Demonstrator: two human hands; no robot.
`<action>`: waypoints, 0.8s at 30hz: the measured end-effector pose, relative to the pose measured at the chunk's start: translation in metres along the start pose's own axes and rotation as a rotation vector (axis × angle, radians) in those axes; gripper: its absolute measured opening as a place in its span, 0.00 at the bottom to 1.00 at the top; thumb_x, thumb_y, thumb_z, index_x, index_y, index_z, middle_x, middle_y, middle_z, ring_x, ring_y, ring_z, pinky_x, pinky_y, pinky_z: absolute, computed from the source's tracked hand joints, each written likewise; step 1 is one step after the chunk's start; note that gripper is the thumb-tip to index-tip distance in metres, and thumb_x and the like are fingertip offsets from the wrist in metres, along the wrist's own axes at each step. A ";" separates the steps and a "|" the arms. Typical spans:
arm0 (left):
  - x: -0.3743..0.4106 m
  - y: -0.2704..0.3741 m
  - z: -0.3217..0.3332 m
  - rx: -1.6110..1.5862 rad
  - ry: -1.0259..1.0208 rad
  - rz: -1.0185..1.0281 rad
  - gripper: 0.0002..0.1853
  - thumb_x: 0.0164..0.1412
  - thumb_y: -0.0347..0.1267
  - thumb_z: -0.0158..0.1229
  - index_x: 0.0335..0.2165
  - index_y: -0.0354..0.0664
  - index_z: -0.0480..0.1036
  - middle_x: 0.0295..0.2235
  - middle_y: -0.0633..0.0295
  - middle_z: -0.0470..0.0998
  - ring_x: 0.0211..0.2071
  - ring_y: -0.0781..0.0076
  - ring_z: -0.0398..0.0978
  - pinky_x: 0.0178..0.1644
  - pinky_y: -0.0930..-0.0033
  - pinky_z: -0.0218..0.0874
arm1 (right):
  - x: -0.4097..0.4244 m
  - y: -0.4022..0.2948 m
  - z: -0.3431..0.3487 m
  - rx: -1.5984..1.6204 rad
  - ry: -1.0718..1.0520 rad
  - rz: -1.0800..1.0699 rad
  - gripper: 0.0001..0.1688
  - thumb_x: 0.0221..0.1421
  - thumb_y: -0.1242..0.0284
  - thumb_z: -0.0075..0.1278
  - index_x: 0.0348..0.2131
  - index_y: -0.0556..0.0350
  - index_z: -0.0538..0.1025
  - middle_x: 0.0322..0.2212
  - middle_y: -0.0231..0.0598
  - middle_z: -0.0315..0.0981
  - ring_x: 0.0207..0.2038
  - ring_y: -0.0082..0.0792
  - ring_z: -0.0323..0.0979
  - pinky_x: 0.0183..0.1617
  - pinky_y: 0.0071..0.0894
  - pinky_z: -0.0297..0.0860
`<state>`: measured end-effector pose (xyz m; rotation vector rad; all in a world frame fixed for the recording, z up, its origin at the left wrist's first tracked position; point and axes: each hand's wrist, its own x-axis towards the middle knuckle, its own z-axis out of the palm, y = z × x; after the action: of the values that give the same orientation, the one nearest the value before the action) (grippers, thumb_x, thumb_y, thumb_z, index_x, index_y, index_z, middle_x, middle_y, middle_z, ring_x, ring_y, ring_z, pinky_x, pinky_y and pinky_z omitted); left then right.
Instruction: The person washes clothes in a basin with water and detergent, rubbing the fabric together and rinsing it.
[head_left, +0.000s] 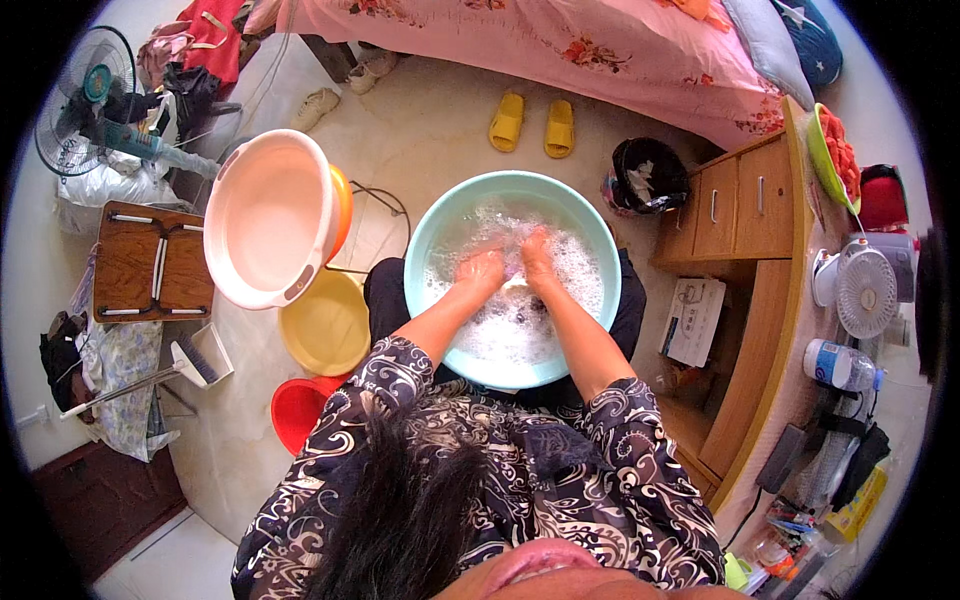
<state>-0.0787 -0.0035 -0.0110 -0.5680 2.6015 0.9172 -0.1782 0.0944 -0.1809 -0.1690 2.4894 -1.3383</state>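
Observation:
A round light-blue plastic basin (513, 178) of foamy water (517, 337) sits between my knees. Both hands reach down into it, fingers partly under the suds. My left hand (482, 268) is bent inward near the basin's middle. Close beside it, my right hand (536, 251) points away from me with its fingers in the foam. Between the two wrists shows a small whitish thing (515, 284) with a hint of purple by it, perhaps wet cloth. Foam hides most of it, so I cannot tell what the fingers grip.
On my left stand a pale pink basin (270, 217), a yellow basin (326, 322) and a red basin (296, 412). Yellow slippers (508, 122) lie ahead by the bed (480, 34). To the right are a bin (649, 176) and a wooden desk (750, 187) bearing a small fan (866, 289).

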 end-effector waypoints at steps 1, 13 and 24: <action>0.000 0.001 -0.004 -0.018 -0.013 -0.044 0.35 0.54 0.39 0.59 0.57 0.36 0.61 0.50 0.39 0.70 0.53 0.45 0.68 0.56 0.51 0.60 | 0.000 -0.008 0.009 -0.042 0.078 0.057 0.18 0.56 0.66 0.44 0.39 0.62 0.76 0.37 0.60 0.74 0.40 0.60 0.72 0.44 0.50 0.67; -0.003 -0.031 -0.056 -0.729 0.104 -0.068 0.31 0.59 0.47 0.54 0.52 0.32 0.67 0.49 0.49 0.72 0.50 0.61 0.71 0.53 0.63 0.61 | -0.091 -0.129 -0.106 0.119 -0.107 -0.338 0.14 0.59 0.64 0.47 0.36 0.56 0.77 0.29 0.51 0.74 0.38 0.49 0.73 0.42 0.44 0.67; -0.045 -0.007 -0.017 -0.180 0.373 0.171 0.36 0.51 0.51 0.60 0.56 0.49 0.66 0.57 0.45 0.62 0.59 0.48 0.58 0.61 0.44 0.50 | -0.165 -0.143 -0.163 -0.097 -0.252 -0.619 0.11 0.48 0.71 0.55 0.30 0.61 0.78 0.34 0.48 0.76 0.43 0.48 0.71 0.48 0.45 0.67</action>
<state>-0.0391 -0.0080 0.0165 -0.6203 2.9545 1.2116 -0.0807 0.1846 0.0566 -1.1314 2.3671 -1.2914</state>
